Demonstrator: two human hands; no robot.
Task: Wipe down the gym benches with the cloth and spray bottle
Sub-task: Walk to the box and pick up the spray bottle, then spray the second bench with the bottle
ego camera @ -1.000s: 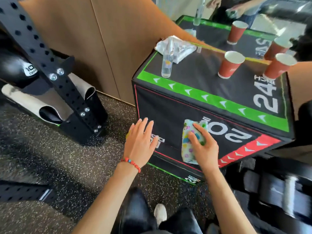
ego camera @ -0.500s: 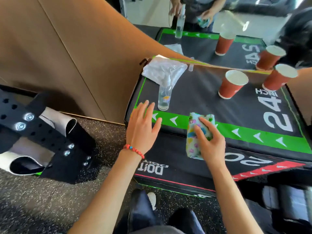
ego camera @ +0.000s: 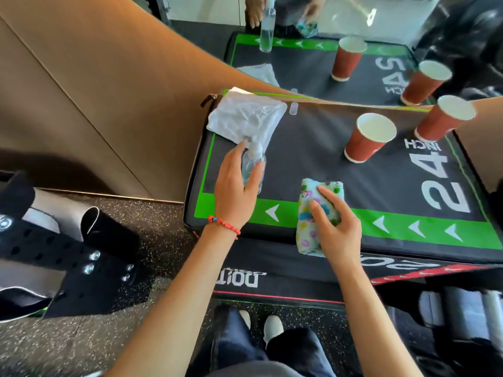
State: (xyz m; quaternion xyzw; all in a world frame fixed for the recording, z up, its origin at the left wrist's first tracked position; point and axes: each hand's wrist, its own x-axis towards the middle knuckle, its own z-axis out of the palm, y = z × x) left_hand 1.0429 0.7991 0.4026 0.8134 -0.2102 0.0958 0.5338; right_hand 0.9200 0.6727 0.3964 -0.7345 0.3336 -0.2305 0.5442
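A black padded gym box with a green arrow band and a white "24" fills the right of the view. My right hand presses a folded, colourfully patterned cloth onto the box's near edge. My left hand curls around a small clear spray bottle that stands upright near the box's left corner; thumb and fingers touch its sides.
A crumpled white plastic bag lies at the box's back left corner. Two red paper cups stand on the box top. A mirror behind reflects the scene. A black rack foot and rolled mat sit on the floor, left.
The cloth and my right hand came up from the box's front face onto its top edge. My left hand rose from the front face and reached the spray bottle.
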